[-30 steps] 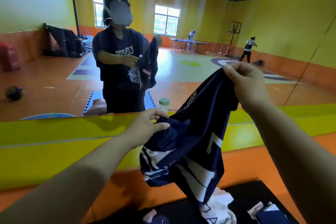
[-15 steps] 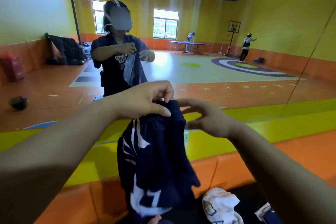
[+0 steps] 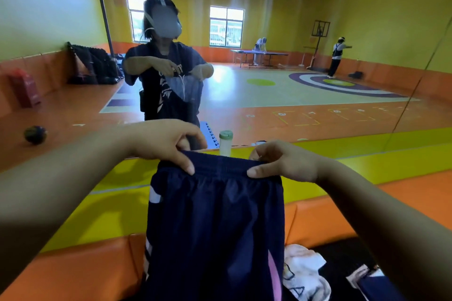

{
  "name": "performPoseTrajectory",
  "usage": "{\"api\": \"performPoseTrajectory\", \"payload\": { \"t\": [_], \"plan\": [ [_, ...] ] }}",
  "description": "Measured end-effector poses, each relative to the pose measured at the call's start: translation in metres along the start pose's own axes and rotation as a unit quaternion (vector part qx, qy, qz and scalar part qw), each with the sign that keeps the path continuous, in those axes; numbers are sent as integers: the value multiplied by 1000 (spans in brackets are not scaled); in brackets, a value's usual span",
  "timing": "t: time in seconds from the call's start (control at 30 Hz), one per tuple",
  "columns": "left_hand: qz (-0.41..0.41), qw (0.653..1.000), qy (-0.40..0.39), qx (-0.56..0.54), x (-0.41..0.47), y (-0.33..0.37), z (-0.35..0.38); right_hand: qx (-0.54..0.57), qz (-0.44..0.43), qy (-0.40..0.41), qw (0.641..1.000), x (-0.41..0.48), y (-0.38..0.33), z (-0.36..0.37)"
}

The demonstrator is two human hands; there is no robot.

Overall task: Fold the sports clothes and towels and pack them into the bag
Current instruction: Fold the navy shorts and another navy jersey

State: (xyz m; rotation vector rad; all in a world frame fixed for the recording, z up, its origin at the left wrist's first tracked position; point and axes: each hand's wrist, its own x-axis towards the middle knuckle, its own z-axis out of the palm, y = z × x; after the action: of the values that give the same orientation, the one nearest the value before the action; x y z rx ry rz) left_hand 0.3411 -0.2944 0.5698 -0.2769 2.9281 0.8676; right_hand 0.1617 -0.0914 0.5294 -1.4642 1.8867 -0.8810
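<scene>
shorts: thin navy cloth with a faint sheen, smooth, gathered into fine puckers at the waistband pinched under the left hand and the right hand
white garment: soft matt cloth, crumpled, seen below the right hand
padded ledge: smooth orange and yellow covering, slightly glossy like vinyl, seen beneath both hands
bottle: matt white plastic body with a pale green cap, seen between the hands, beyond the waistband
floor: glossy, reflecting window light, far beyond the hands
</scene>
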Motion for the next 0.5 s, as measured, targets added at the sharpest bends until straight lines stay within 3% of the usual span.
{"api": "performPoseTrajectory", "payload": {
  "t": [0.07, 0.17, 0.37, 0.5],
  "plan": [
    [-28, 993, -34, 107, 0, -2, 3, -158, 27, -12, 987, -7, -5, -4],
    [-43, 969, -66, 232, 2, -4, 8, -334, 70, 5, 940, -16, -13, -10],
    [-75, 953, -43, 292, 13, -10, 8, -468, 118, 110, 869, -35, -19, -38],
    [-64, 934, 45, 348, 21, -8, -4, -538, 107, 153, 822, -51, -16, -56]
  ]
}}
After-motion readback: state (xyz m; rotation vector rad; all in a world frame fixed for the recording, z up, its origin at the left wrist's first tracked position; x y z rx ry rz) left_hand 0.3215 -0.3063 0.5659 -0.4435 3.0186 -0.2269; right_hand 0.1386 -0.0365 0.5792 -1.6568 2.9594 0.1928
